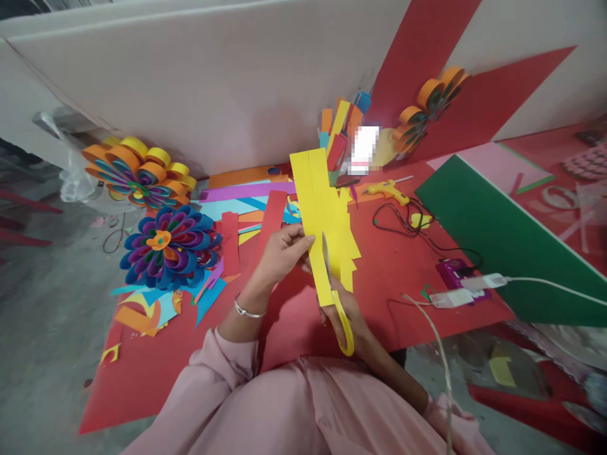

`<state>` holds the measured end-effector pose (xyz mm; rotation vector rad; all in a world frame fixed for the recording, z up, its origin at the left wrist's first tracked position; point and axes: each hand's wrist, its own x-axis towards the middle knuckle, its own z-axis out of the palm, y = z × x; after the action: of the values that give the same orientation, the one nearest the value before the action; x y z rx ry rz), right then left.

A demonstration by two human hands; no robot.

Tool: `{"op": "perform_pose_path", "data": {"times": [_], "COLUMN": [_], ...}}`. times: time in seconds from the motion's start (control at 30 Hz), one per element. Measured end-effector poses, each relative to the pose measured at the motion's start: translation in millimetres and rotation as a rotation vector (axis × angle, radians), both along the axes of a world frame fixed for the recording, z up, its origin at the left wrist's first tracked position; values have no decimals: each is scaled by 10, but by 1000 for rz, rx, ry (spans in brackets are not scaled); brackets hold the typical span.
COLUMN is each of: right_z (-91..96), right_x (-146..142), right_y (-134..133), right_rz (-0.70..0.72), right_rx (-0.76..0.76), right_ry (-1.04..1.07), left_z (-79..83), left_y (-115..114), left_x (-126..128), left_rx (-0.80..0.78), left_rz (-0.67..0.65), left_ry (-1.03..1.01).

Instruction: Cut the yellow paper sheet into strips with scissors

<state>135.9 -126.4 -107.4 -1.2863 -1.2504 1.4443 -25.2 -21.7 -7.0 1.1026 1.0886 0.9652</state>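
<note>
Gripping a yellow paper sheet [318,202] upright above the red board [403,272], the left hand [283,251] pinches its edge; the right hand [351,319], fingers closed around yellow-handled scissors [342,319], cuts its bottom.

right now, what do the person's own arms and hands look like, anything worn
Both hands are bare, with no gloves. The left hand has a thin silver bangle at the wrist; the right hand shows none. Both arms wear loose pale pink fabric: left sleeve, right sleeve.
</note>
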Motion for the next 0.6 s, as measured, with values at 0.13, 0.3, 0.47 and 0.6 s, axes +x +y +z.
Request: {"op": "perform_pose_path", "data": {"times": [0.13,0.3,0.47,0.6], "right_z": [9,7,26,80], "right_x": [12,42,49,43], "right_y": [-5,-2,4,6], "right_rz": [1,41,49,47], "right_rx": [44,71,57,51], "right_ry": [-61,-70,-33,-12], "left_z": [-1,5,-5,-10], "left_y": [-1,5,6,2], "left_x": [-3,-2,-7,-11], "left_rx": [-6,-7,-23,-18], "left_rz": [-3,-1,-5,-4], "left_ry": [-8,-19,-14,-15]}}
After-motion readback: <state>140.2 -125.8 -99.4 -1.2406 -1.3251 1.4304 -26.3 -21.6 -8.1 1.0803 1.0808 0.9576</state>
